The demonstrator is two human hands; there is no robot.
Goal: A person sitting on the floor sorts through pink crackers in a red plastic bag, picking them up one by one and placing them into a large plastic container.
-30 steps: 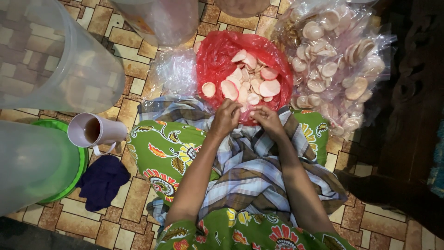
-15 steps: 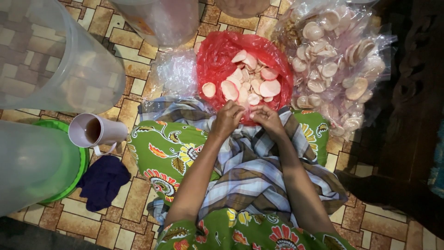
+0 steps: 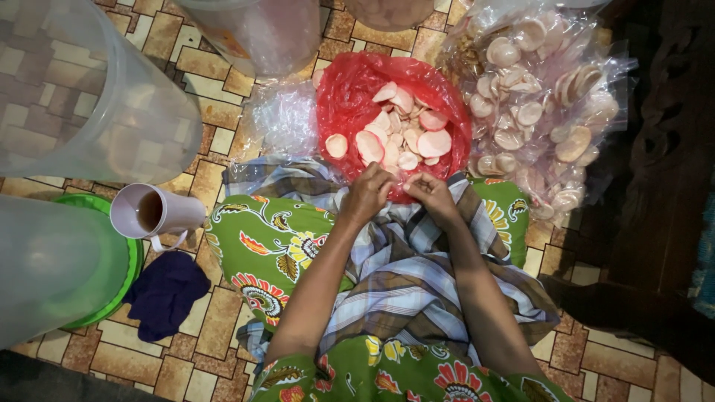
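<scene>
**Head view: both hands at the near rim of the red bag**

Head view looks straight down on a seated person. I see the left hand (image 3: 366, 195) and the right hand (image 3: 430, 196) side by side, almost touching, at the near edge of the red bag (image 3: 350, 100). The bag lies open on the tiled floor (image 3: 216, 320), just beyond the lap, with pale round crackers (image 3: 402, 138) heaped inside.

Handling, as I judge it: the crackers look thin, dry and very light, so they should lift with no effort but snap or chip if squeezed. I would take one by its rim between thumb and fingertip, not flat across the face. The bag is soft, thin film, likely slippery and crinkly; it will not hold its shape, so its rim has to be held or folded back to keep the mouth open.

Pose: both forearms run from the near edge up towards the bag, converging. Both hands are curled, fingers bunched and pointing far, knuckles towards me. They seem to pinch something small at the bag's rim, but I cannot tell whether it is film or a cracker.

To the right lies a clear bag (image 3: 611, 82) of the same crackers. A checked cloth (image 3: 402, 283) covers the lap, and a cup (image 3: 149, 212) lies on its side to the left.
</scene>
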